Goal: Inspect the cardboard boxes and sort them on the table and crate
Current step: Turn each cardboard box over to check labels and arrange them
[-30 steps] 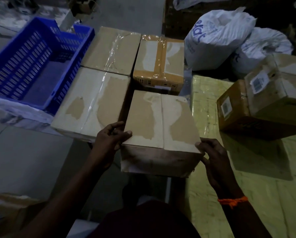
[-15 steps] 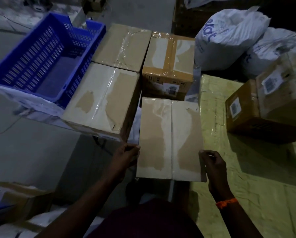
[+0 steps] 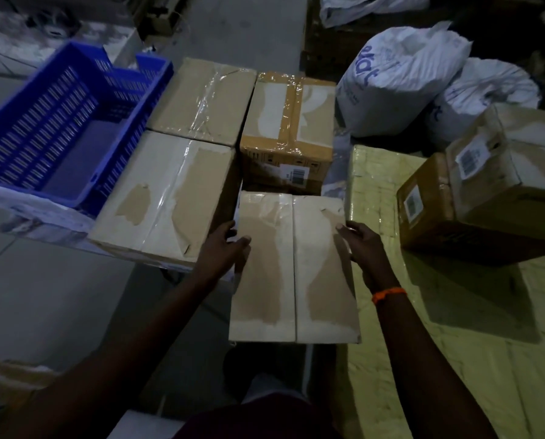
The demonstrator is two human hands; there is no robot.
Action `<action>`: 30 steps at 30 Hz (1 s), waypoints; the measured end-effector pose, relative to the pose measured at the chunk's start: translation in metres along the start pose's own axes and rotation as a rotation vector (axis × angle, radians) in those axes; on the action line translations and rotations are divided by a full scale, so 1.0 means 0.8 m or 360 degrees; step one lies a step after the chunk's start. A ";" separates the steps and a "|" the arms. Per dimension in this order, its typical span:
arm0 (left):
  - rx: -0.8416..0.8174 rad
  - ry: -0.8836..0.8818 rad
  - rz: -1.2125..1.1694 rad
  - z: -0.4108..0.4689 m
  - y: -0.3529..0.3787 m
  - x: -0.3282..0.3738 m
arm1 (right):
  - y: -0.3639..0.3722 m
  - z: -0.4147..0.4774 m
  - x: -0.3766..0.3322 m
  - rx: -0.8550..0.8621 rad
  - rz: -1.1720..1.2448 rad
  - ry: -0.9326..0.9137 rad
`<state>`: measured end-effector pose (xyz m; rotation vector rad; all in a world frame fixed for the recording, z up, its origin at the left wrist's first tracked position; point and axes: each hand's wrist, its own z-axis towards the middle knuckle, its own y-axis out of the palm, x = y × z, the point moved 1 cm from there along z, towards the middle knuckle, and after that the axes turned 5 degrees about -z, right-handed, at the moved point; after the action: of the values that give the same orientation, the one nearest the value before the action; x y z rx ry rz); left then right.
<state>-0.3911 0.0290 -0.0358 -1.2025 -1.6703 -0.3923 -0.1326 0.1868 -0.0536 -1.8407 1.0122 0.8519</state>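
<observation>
Person stands at the gap between the stacks. The held box [image 3: 293,267] lies flat, top face up toward them. Left hand [image 3: 225,248] grips its left edge and right hand [image 3: 364,248] its right edge. Each thumb lies on the top face while the other fingers [image 3: 228,226] curl down over the side, tips hidden. Orange wristband [image 3: 388,294] on the right wrist. Both hands sit toward the far end, one per side, which looks chosen to keep the box level and free to tip or turn for checking. The top shows a centre seam with torn patches like stripped tape. Keeping that face up puts the damage in plain sight, likely the point of the inspection.

Where it is: between the big pale box [image 3: 166,198] on its left and the yellow-covered bench [image 3: 423,359] on its right, just in front of the brown taped box [image 3: 288,131]. Cannot tell if its far end rests on anything. The near end hangs over the floor [image 3: 43,296].

Blue crate [image 3: 59,128] sits well left, beyond the big pale box, and another pale box [image 3: 204,99] lies behind that one. Two labelled boxes [image 3: 486,201] sit at the bench's far right, touching, one seemingly atop the other. White sacks [image 3: 401,74] behind. My read: the held box is mid-check, not yet sorted. The bench is the nearer drop; the crate needs a reach across the big pale box.
</observation>
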 end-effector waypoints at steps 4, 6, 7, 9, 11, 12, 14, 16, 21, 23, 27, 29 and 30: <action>-0.0131 -0.0129 -0.0253 0.016 0.009 0.021 | 0.012 0.008 -0.025 -0.0076 0.0017 -0.0050; -0.0104 -0.0074 -0.0289 0.010 0.008 0.023 | 0.008 0.000 -0.033 -0.0050 0.0058 -0.0048; -0.0087 -0.0035 -0.0299 0.002 0.005 0.023 | 0.003 -0.006 -0.035 -0.0037 0.0084 -0.0046; -0.0061 0.0013 -0.0364 -0.014 -0.001 0.025 | -0.008 -0.019 -0.035 0.0015 0.0145 -0.0074; -0.0042 0.0085 -0.0462 -0.034 -0.007 0.036 | -0.020 -0.039 -0.042 0.0068 0.0216 -0.0115; -0.0021 0.0118 -0.0506 -0.045 -0.009 0.044 | -0.026 -0.049 -0.047 0.0089 0.0273 -0.0150; 0.0045 0.0185 -0.0597 -0.065 -0.013 0.064 | -0.037 -0.069 -0.061 0.0106 0.0394 -0.0233; 0.0079 0.0234 -0.0707 -0.082 -0.014 0.083 | -0.049 -0.083 -0.072 0.0158 0.0487 -0.0324; 0.0224 0.0319 -0.0713 -0.101 -0.007 0.105 | -0.067 -0.095 -0.095 0.0304 0.0618 -0.0416; 0.0264 0.0382 -0.0629 -0.102 -0.003 0.103 | -0.069 -0.092 -0.092 0.0307 0.0622 -0.0446; 0.0277 0.0432 -0.0535 -0.100 0.004 0.090 | -0.062 -0.088 -0.067 0.0254 0.0532 -0.0376; 0.0310 0.0412 -0.0430 -0.098 0.009 0.077 | -0.055 -0.094 -0.056 0.0322 0.0535 -0.0357; 0.0299 0.0408 -0.0388 -0.096 0.011 0.069 | -0.051 -0.098 -0.049 0.0351 0.0504 -0.0340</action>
<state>-0.3432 0.0071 0.0432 -0.7783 -1.5930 -0.5052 -0.1017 0.1413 0.0254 -1.3934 1.2245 1.0536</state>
